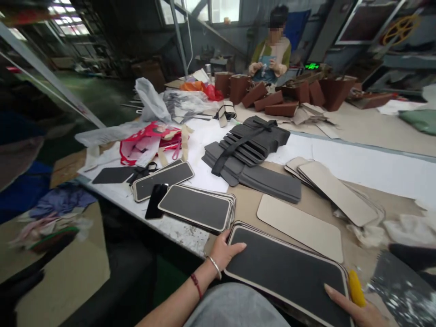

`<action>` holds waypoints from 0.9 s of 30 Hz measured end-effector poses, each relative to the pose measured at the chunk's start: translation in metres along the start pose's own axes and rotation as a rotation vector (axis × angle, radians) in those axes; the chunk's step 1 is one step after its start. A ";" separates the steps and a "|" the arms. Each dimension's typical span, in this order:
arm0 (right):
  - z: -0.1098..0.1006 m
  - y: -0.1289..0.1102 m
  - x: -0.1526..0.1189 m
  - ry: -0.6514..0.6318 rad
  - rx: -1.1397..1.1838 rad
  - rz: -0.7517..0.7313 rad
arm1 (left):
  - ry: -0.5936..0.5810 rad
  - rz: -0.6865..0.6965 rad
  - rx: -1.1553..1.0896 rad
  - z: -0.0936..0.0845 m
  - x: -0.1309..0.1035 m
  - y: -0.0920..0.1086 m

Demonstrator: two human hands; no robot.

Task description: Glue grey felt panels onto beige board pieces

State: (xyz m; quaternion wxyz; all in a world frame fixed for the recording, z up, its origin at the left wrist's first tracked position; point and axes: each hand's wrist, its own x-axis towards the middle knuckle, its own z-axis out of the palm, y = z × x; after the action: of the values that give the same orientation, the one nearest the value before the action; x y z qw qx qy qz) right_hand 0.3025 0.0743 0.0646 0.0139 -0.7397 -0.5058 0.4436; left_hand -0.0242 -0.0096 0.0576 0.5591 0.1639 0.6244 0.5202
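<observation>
In the head view, a stack of large dark panels (pixel 289 268) with pale rims lies at the lower right of the frame, along the near edge of the counter (pixel 194 240). The left hand (pixel 223 252) pinches its left end, thumb on the top face and fingers at the edge. The right hand (pixel 363 309) is in the bottom right corner, its thumb on the top panel; its other fingers are partly hidden, so I cannot tell how far its grip closes. A yellow handle (pixel 356 288) shows just beside that hand. A beige panel (pixel 299 225) lies behind the stack, with a pile of beige panels (pixel 337 190) at centre right. Left of centre are a smaller dark stack (pixel 195 206) and a black phone (pixel 156 202). Strapped black pieces (pixel 255 141) lie above the middle, and a red bag (pixel 139 145) sits to the left. At the upper right, another person (pixel 272 52) is behind a row of brown boxes (pixel 239 90).
</observation>
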 end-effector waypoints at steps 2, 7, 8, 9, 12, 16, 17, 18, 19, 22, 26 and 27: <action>0.000 -0.024 -0.005 -0.035 0.033 0.088 | 0.009 0.012 -0.027 -0.017 -0.005 0.018; 0.050 -0.126 -0.022 -0.179 0.176 -0.095 | 0.132 0.073 -0.025 -0.096 0.003 0.067; 0.066 -0.148 -0.024 -0.215 0.206 -0.141 | 0.169 0.075 -0.018 -0.115 0.008 0.076; 0.083 -0.168 -0.025 -0.236 0.222 -0.172 | 0.206 0.069 -0.009 -0.134 0.012 0.084; 0.128 -0.215 -0.026 -0.294 0.292 -0.246 | 0.313 0.045 0.019 -0.183 0.027 0.101; 0.163 -0.248 -0.029 -0.338 0.358 -0.246 | 0.324 -0.001 0.033 -0.223 0.047 0.113; 0.167 -0.253 -0.030 -0.330 0.354 -0.229 | 0.312 -0.017 0.040 -0.230 0.052 0.115; 0.171 -0.256 -0.031 -0.326 0.356 -0.217 | 0.302 -0.033 0.047 -0.235 0.058 0.116; 0.175 -0.258 -0.031 -0.327 0.371 -0.210 | 0.291 -0.049 0.053 -0.239 0.063 0.116; 0.184 -0.258 -0.030 -0.347 0.434 -0.211 | 0.252 -0.080 0.065 -0.246 0.079 0.114; 0.192 -0.251 -0.024 -0.336 0.408 -0.155 | 0.182 -0.136 0.130 -0.255 0.095 0.111; 0.193 -0.249 -0.023 -0.342 0.391 -0.143 | 0.167 -0.144 0.186 -0.257 0.098 0.111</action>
State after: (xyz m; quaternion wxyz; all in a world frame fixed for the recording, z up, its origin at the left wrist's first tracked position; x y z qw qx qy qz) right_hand -0.0120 0.0958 0.0790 0.1021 -0.5995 -0.4567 0.6493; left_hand -0.3207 -0.0072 0.0556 0.5236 0.1258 0.7244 0.4304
